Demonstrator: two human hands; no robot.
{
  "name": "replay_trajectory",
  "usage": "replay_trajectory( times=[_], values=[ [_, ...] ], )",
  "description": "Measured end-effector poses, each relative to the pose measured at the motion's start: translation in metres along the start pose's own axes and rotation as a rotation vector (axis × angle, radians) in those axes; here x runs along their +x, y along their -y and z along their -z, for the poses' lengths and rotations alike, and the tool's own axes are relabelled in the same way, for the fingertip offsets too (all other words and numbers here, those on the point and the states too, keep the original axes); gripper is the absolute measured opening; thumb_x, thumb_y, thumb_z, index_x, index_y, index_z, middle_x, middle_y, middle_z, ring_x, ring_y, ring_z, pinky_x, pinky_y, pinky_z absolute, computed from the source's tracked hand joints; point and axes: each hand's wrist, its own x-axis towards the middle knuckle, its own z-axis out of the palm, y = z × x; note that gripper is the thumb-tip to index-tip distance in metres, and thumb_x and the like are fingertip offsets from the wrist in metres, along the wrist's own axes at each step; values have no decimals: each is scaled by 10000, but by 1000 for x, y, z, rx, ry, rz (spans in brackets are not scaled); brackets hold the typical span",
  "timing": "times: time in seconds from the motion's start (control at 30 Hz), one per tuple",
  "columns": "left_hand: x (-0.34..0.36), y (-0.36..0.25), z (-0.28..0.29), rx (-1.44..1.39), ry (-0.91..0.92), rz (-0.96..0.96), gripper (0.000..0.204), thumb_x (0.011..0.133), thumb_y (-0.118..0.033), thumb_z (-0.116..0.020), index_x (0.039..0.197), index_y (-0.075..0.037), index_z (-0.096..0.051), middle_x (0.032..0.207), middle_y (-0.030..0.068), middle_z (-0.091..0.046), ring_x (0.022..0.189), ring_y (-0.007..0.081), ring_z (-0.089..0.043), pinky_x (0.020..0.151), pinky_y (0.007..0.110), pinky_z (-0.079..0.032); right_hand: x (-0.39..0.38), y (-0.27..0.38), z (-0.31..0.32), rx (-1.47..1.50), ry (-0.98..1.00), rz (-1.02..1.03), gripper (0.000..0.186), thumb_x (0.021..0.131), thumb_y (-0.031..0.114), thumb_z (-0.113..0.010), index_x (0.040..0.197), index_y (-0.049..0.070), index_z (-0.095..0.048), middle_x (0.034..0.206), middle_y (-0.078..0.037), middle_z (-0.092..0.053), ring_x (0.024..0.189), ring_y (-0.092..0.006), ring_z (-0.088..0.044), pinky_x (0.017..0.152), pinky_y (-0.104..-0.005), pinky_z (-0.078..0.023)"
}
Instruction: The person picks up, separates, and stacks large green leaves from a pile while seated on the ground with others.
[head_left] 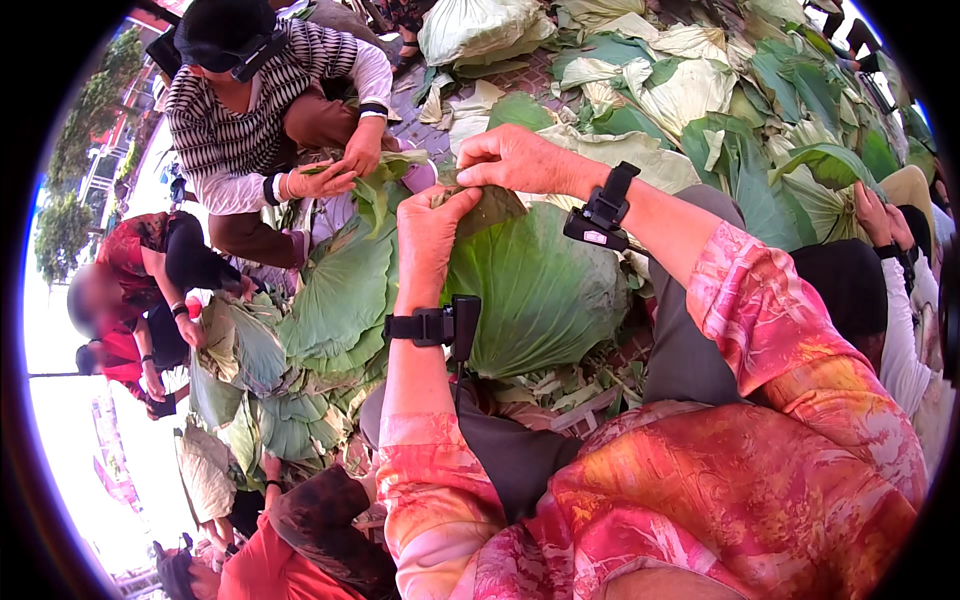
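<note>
A large green lotus leaf (540,295) hangs in front of me, its veins fanning out and its lower part over my lap. At its top is a darker, brownish folded part (490,210). My left hand (428,230) is closed on that part from the left, thumb pressed on its edge. From the upper right my right hand (525,160) pinches the same edge between thumb and fingers. The two hands are close together, the fingertips nearly meeting. Whether the brownish part is the same leaf or a separate piece I cannot tell.
A wide heap of green and pale dried leaves (690,95) spreads beyond my hands. Stacked flat leaves (345,290) lie to the left. A co-worker in a patterned top (240,110) handles a leaf at upper left. More people sit left and right. Leaf scraps (590,385) lie below.
</note>
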Motion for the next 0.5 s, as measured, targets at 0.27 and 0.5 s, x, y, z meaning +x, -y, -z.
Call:
replay_trajectory(
  times=[0.27, 0.5],
  values=[
    [-2, 1, -5, 68, -39, -94, 88, 789, -83, -687, 801, 3, -698, 714, -36, -616, 622, 31, -496, 567, 194, -396, 1, -4, -9, -27, -72, -18, 165, 845, 167, -603, 784, 14, -584, 653, 21, -532, 647, -59, -439, 598, -260, -388],
    [3, 3, -7, 62, -53, -162, 87, 797, -72, -677, 829, 8, -690, 724, -36, -613, 634, 36, -497, 582, 194, -399, 5, -9, 3, 259, 13, -248, 202, 862, 210, -617, 760, 38, -593, 669, 51, -511, 647, -41, -436, 585, -243, -377]
  ],
)
